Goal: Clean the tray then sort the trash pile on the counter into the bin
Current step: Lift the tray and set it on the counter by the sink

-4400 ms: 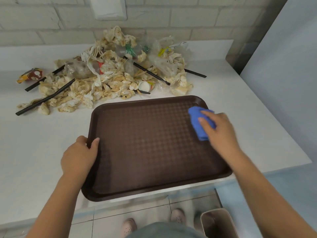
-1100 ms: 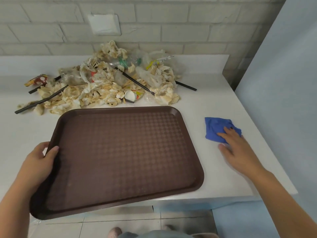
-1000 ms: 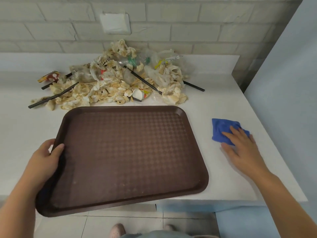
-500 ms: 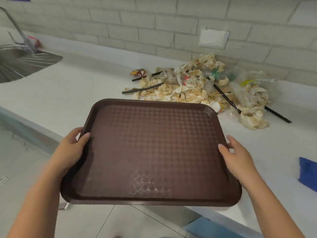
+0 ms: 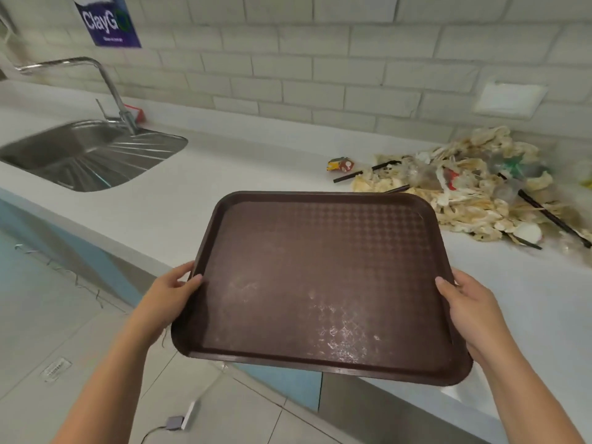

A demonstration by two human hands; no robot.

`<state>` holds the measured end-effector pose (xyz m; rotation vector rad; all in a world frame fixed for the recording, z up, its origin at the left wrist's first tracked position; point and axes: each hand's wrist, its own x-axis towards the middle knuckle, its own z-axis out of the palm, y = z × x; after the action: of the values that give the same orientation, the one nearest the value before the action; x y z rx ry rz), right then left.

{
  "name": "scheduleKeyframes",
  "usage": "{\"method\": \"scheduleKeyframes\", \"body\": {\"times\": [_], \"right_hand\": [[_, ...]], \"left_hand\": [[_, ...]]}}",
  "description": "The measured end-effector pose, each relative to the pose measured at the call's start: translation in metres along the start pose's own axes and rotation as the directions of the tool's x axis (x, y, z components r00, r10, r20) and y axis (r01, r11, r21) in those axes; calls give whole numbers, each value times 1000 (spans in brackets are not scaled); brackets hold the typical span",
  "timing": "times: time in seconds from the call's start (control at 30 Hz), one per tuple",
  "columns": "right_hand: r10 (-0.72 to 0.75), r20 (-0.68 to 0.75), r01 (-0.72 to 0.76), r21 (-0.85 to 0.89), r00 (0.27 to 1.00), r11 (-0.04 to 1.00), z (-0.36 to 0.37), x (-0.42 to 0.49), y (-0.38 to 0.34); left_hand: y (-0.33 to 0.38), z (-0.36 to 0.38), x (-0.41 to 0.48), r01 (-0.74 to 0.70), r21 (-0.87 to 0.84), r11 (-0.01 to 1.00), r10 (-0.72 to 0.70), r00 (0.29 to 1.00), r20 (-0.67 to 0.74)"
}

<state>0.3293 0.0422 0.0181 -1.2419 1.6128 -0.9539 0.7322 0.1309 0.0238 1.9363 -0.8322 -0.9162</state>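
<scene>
Hands: left hand (image 5: 171, 294) and right hand (image 5: 471, 307) grip the brown tray (image 5: 320, 283), thumbs over its rim.
Counter: white counter (image 5: 224, 193), trash pile (image 5: 464, 187) at right.
Room: steel sink (image 5: 86, 153), brick wall (image 5: 320, 59).

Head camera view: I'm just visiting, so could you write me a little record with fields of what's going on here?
Tray: brown, nothing on it, pale streaks near the front edge, held up over the counter edge
Left hand: grips the tray's left rim, thumb on top
Right hand: grips the tray's right rim, thumb on top
Trash pile: crumpled stained paper with black straws, on the counter beyond the tray, to the right
Sink: steel, with a faucet, far left
Bin: not in view
</scene>
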Motion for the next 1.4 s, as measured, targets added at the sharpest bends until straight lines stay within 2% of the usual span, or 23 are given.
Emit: {"method": "scheduleKeyframes", "body": {"times": [0.1, 0.27, 0.47, 0.53, 0.67, 0.77, 0.9, 1.03, 1.13, 1.27, 1.4], "right_hand": [[16, -26, -15, 8, 1000, 1000, 24, 11, -13], [62, -33, -57, 134, 998, 989, 46, 45, -35], [77, 61, -93, 315, 995, 944, 82, 85, -70], [62, 76, -82, 309, 995, 947, 99, 96, -75], [2, 46, -10, 178, 999, 984, 138, 116, -86], [-88, 78, 88, -3, 993, 996, 176, 135, -96], [-155, 99, 176, -274, 983, 945, 231, 166, -105], [-121, -52, 87, -434, 991, 897, 287, 203, -107], [-111, -127, 13, -598, 986, 801, 328, 220, -113], [-100, -192, -62, -690, 976, 721, 365, 237, -120], [-108, -241, -111, -740, 964, 664, 375, 264, -129]], "left_hand": [[-2, -6, 27, -54, -24, 998, 53, 998, -31], [16, 2, 77, -137, -73, 988, 121, 975, -189], [45, -11, 140, -195, -82, 977, 164, 944, -285], [47, -19, 158, -183, -97, 978, 146, 941, -305], [48, -38, 202, -182, -46, 982, 161, 942, -294], [48, -61, 253, -211, 111, 971, 235, 926, -294], [55, -91, 333, -273, 327, 905, 357, 905, -232], [66, -105, 415, -318, 464, 827, 408, 907, -104], [70, -111, 468, -328, 502, 801, 411, 910, -62], [75, -112, 519, -336, 542, 770, 416, 909, -29], [91, -102, 553, -353, 651, 672, 455, 890, 12]]}}
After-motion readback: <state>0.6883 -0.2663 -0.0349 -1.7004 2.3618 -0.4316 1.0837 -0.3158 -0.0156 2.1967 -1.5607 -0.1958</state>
